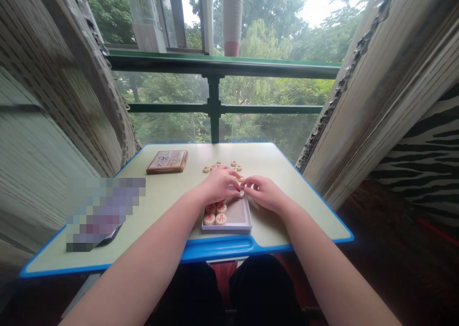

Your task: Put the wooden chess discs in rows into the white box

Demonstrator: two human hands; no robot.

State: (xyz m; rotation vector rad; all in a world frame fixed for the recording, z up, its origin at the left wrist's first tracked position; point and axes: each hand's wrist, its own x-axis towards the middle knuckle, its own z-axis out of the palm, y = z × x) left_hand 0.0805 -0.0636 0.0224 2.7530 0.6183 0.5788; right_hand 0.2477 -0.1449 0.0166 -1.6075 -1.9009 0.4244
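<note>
Head view showed our right hand (pixel 268 195) at the far edge of the tray (pixel 226 230), fingers pinched on a round piece (pixel 242 192). Our left hand (pixel 219 185) touched it from the left, fingers curled; whether gripping, we could not tell. Just beyond lay loose pieces (pixel 236 166) on the surface (pixel 168 197).

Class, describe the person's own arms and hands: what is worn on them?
The left arm and right arm are bare up to the picture's edge, no sleeves in view. The left hand and right hand are ungloved; no ring, watch or bracelet shows.
</note>
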